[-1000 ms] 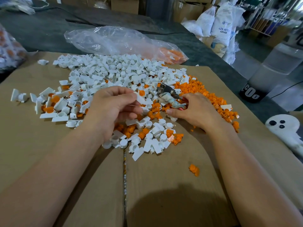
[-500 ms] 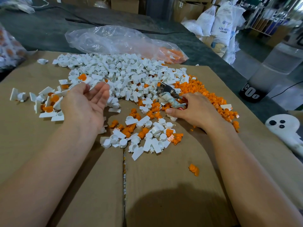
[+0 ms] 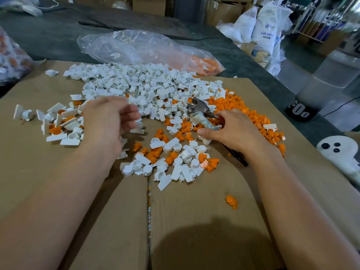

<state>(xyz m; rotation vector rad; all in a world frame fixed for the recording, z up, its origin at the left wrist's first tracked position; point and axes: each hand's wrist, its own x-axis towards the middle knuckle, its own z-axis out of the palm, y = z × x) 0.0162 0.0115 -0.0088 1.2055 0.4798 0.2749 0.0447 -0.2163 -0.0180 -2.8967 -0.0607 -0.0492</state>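
Surface: flattened cardboard [image 3: 194,211] on a dark table [image 3: 48,39]; sacks [image 3: 261,26] far right.
Around: clear bag [image 3: 136,47] at the far edge; white caps [image 3: 136,84] heaped in the centre, orange plugs [image 3: 249,117] to the right.
Right hand [image 3: 233,133]: grips the tool [image 3: 196,107] at the heap's near right edge.
Left hand [image 3: 109,117]: blurred, curled over the caps, left of the tool; cannot tell whether it holds anything.

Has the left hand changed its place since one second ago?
Yes. The left hand has shifted to the left, away from the cardboard seam and the metal tool in the right hand, toward the left white pieces.
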